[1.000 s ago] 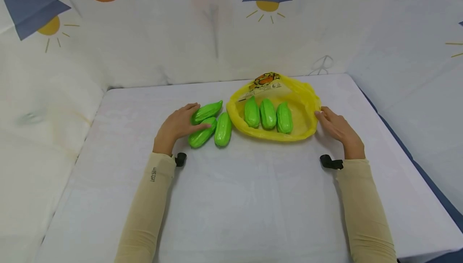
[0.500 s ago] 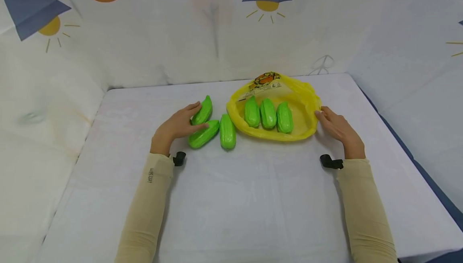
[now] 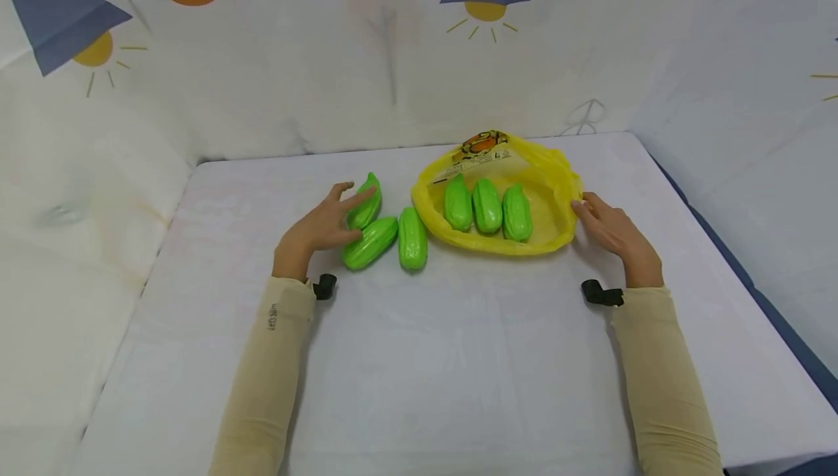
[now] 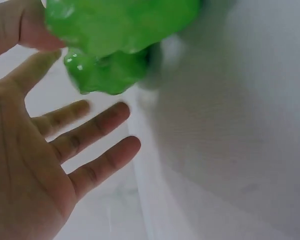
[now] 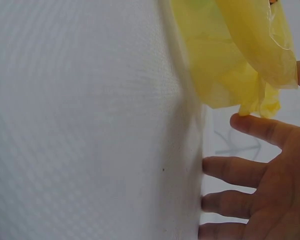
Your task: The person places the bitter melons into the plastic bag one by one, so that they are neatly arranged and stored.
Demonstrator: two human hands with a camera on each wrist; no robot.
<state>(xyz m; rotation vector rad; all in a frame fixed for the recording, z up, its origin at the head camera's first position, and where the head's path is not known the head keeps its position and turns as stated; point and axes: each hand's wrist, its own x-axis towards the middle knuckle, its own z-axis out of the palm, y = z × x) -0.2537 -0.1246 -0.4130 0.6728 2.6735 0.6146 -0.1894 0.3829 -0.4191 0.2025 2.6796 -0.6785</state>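
Observation:
Three glossy, ridged green gourds lie left of a yellow plastic bag: a far one, a near one, and one standing lengthwise against the bag. My left hand is over the first two, fingers spread, index across the far gourd and thumb at the near one. The left wrist view shows that palm beside a gourd, most fingers extended away. At the bag's right rim, my right hand pinches the plastic between thumb and index; the other fingers are straight.
Inside the wide-mouthed bag three more gourds lie side by side. A white cloth covers the table. Behind it hangs a pale sheet printed with lamps. Dark blue fabric shows past the right edge.
The far gourd has swung from slanting to nearly lengthwise, and the lengthwise gourd has shifted slightly right. My left fingers have spread and lifted at the gourds. The right hand stays at the bag.

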